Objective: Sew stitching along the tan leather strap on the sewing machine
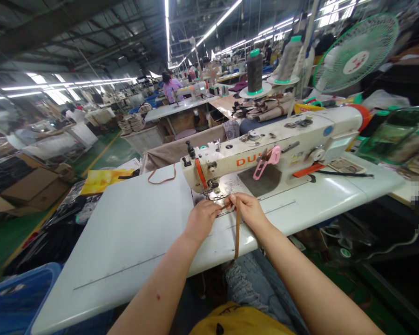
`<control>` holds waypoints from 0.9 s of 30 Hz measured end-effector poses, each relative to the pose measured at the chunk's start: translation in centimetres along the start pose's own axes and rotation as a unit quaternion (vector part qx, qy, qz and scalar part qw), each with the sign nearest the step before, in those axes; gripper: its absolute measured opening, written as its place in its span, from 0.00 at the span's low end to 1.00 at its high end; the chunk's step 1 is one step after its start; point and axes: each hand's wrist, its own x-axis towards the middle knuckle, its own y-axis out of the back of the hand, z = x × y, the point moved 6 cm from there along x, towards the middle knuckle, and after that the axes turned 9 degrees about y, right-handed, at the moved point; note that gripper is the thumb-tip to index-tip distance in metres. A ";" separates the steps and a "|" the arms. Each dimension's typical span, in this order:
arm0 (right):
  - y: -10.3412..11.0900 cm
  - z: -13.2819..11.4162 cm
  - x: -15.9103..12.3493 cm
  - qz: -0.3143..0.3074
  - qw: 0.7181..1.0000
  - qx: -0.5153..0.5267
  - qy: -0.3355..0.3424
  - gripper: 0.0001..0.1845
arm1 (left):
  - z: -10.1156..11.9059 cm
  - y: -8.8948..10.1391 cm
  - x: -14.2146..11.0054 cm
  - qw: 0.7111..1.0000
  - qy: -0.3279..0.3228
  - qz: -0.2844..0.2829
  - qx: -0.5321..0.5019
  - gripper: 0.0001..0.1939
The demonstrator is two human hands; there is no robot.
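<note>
Both hands are close together in front of the needle area of a white sewing machine (pixel 282 139). My left hand (pixel 203 217) pinches one part of a narrow brown strip (pixel 237 228). With closed fingers my right hand (pixel 248 209) grips the same strip a little to the right. From there the strip hangs down over the table's front edge towards my lap. The presser foot (pixel 216 196) is just beyond my fingertips. A second thin brown strip (pixel 162 181) lies curled at the back edge of the white table (pixel 136 223).
Behind the machine stand a dark thread cone (pixel 254 74) and a grey thread cone (pixel 289 60). A green fan (pixel 356 60) is at the upper right. Pink scissors-like clippers (pixel 266 162) hang on the machine arm. A blue bin (pixel 21 298) stands at lower left. A person (pixel 172 87) sits farther back.
</note>
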 end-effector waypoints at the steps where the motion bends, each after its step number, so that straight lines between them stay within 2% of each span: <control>1: 0.0 0.0 0.0 0.000 1.000 0.000 0.001 0.28 | -0.1 -0.1 0.0 1.000 0.003 0.001 0.006 0.07; 14: -0.9 -1.1 0.1 -0.061 0.996 -0.031 0.053 0.26 | 0.5 -0.1 -1.3 0.995 -0.001 0.024 0.093 0.06; 27: -1.5 -1.1 -0.1 -0.083 0.994 -0.031 0.070 0.22 | 0.9 0.2 -1.5 0.993 -0.001 0.031 0.112 0.05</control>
